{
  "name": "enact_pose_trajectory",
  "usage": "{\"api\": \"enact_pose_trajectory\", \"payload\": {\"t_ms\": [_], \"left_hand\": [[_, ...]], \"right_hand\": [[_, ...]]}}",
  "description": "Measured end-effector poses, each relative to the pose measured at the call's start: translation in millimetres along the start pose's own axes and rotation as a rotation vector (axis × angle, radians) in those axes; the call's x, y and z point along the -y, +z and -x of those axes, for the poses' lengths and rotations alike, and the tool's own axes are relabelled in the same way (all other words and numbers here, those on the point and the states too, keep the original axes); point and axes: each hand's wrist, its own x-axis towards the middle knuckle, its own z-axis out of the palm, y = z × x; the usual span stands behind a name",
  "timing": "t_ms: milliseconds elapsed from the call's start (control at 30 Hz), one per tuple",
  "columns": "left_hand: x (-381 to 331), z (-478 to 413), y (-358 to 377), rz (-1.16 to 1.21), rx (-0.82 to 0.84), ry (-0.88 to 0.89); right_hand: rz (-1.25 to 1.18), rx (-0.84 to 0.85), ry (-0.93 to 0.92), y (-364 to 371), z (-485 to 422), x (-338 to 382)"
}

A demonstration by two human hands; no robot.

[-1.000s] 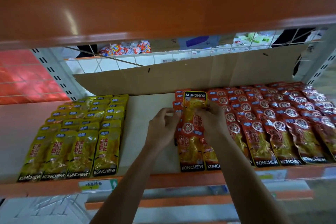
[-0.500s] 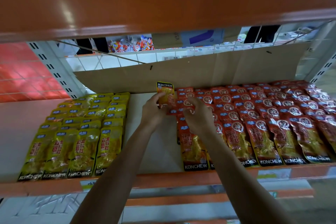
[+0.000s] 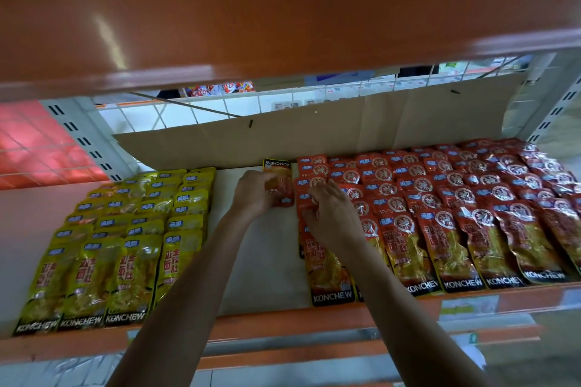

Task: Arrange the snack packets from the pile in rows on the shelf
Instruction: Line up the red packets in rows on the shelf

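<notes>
My left hand [image 3: 253, 195] grips a red snack packet [image 3: 279, 179] that lies upside down at the back of the shelf [image 3: 257, 261], in the bare strip between the two blocks. My right hand [image 3: 330, 217] rests with curled fingers on the leftmost column of red packets [image 3: 327, 273]. Red packets [image 3: 456, 207] lie in overlapping rows across the right of the shelf. Yellow packets [image 3: 125, 239] fill rows on the left.
A cardboard sheet [image 3: 345, 132] stands along the shelf's back. An orange upper shelf [image 3: 251, 9] hangs low overhead. White slotted uprights [image 3: 81, 138] and wire mesh frame the back. The orange front rail [image 3: 283, 320] carries price tags.
My left hand carried the upside-down red packet from over the red column leftward and back, down onto the bare strip. My right hand stayed on the leftmost red column.
</notes>
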Motion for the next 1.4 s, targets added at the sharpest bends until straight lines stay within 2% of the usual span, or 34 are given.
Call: {"api": "enact_pose_trajectory", "payload": {"t_ms": [133,267,400,533,700,800,1000,1100,1233,1300,1400], "left_hand": [[4,-3,10,-0.008,-0.012,0.03],[3,-7,17,-0.084,-0.039,0.042],[11,-14,20,-0.168,0.003,-0.012],[12,-13,23,-0.187,0.006,-0.018],[8,-3,20,-0.173,-0.088,0.033],[6,9,15,-0.194,-0.161,0.002],[-2,26,24,-0.257,-0.091,-0.039],[-2,25,23,-0.178,-0.16,-0.029],[0,25,14,0.127,-0.269,-0.129],[-3,30,4,0.218,-0.394,-0.066],[-12,40,-19,0.174,-0.564,0.125]], "right_hand": [[0.007,0.023,0.01,4,-3,-3],[0.029,-0.026,-0.136,6,-3,2],[0.084,0.044,-0.229,8,-2,10],[0.152,0.116,-0.196,13,-3,7],[0.162,0.073,-0.181,14,-2,6],[0.129,0.052,-0.187,14,0,12],[0.025,-0.11,-0.153,18,6,20],[0.038,-0.093,-0.103,18,6,18],[-0.006,-0.166,-0.108,12,6,21],[-0.023,-0.188,-0.116,7,7,25],[-0.087,-0.199,-0.106,-3,5,35]]}}
